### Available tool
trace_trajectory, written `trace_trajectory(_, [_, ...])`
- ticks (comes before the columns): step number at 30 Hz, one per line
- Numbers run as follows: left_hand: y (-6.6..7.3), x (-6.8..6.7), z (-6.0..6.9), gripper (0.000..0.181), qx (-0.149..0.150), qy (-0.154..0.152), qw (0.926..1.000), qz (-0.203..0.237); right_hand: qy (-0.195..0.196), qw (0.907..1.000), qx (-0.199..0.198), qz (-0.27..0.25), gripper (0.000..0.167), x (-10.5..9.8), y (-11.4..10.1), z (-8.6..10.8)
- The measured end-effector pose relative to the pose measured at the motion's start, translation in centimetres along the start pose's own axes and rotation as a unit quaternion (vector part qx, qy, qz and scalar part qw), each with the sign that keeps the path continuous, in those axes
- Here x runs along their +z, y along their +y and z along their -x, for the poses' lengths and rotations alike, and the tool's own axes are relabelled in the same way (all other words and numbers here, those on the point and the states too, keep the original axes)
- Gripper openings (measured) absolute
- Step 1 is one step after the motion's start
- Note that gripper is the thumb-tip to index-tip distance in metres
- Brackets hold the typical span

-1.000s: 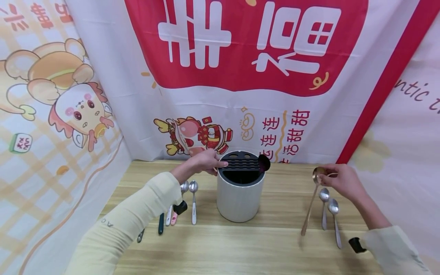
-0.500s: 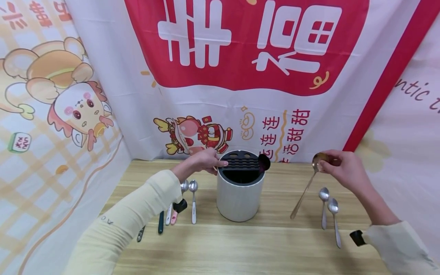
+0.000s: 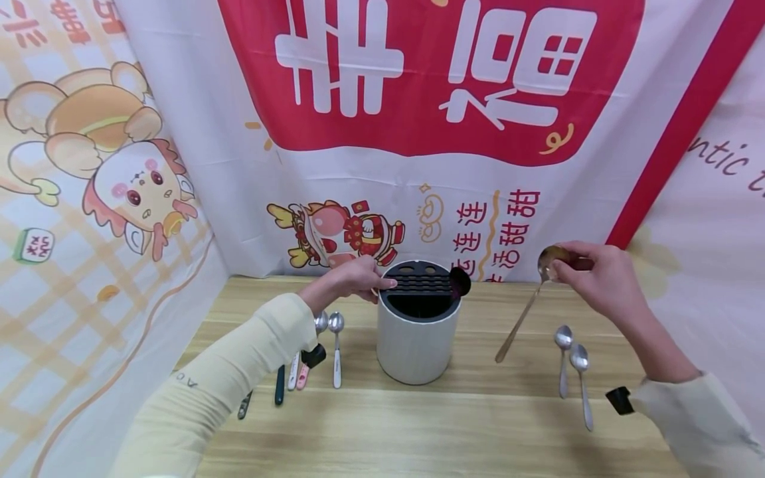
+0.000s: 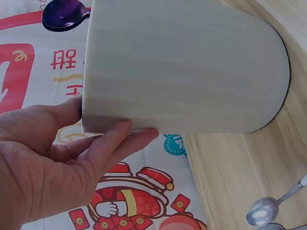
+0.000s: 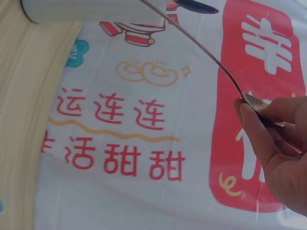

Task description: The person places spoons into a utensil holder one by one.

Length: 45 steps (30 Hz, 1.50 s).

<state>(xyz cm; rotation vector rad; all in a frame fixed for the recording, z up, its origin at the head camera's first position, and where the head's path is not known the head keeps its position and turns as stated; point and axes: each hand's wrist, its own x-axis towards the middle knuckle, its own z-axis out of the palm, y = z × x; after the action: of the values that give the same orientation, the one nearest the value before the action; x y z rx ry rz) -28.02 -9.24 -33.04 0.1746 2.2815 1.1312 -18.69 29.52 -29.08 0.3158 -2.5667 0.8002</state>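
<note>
A white round utensil holder [image 3: 416, 352] with a black slotted top stands on the table. My left hand [image 3: 357, 277] grips its left rim, thumb on top and fingers along the outer wall, as the left wrist view also shows. A dark purple spoon [image 4: 65, 14] stands in the holder, its bowl sticking out at the right of the rim. To the right, my right hand [image 3: 597, 272] pinches a long spoon [image 3: 518, 326] by its bowl, above the table. That spoon's handle slants down and left, its tip apart from the holder.
Two silver spoons [image 3: 564, 358] lie on the table at the right. Several utensils lie left of the holder, among them a white-handled spoon [image 3: 337, 352] and a dark green handle [image 3: 279, 385]; my left sleeve covers part of them. A printed cloth [image 3: 335, 172] hangs behind the table.
My right hand has lifted the long spoon up from beside the two silver spoons, and its handle tip has swung left toward the holder. The left hand and holder have stayed put.
</note>
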Motion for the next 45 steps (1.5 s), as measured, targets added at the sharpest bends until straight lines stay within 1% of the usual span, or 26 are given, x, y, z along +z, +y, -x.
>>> trace_trajectory(7, [0.3,-0.1,0.1,0.026,0.002,-0.004,1.0000,-0.006,0.014,0.9997,-0.009,-0.017,0.032,-0.6,-1.6,-0.5])
trace_trajectory(17, [0.2,-0.2,-0.1,0.025,-0.011,-0.003,0.9999,-0.007,0.028,0.9990,-0.014,-0.031,0.035,-0.7,-3.9,-1.1])
trace_trajectory(23, [-0.1,-0.2,-0.2,0.026,-0.005,0.002,0.9998,-0.017,0.037,0.9979,-0.009,-0.053,0.037,-0.5,-5.2,-1.8])
trace_trajectory(27, [-0.1,-0.2,-0.2,0.027,0.002,-0.001,0.9998,-0.018,0.047,0.9968,-0.010,-0.064,0.036,-0.3,-5.9,-2.2])
trace_trajectory(31, [-0.1,0.0,-0.2,0.029,0.007,-0.006,0.9999,-0.014,0.065,0.9950,-0.015,-0.075,0.035,0.0,-6.6,-2.8])
trace_trajectory(38, [-0.3,0.0,-0.3,0.029,0.011,-0.005,0.9999,-0.010,0.104,0.9900,-0.049,-0.081,0.033,1.1,-7.4,-3.7])
trace_trajectory(41, [-0.2,0.0,-0.2,0.028,0.012,-0.005,0.9999,-0.011,0.109,0.9890,-0.056,-0.082,0.033,1.6,-7.7,-4.0])
trace_trajectory(45, [-0.2,0.0,-0.1,0.027,0.014,-0.008,0.9998,-0.009,0.102,0.9897,-0.062,-0.079,0.033,2.5,-7.9,-4.1])
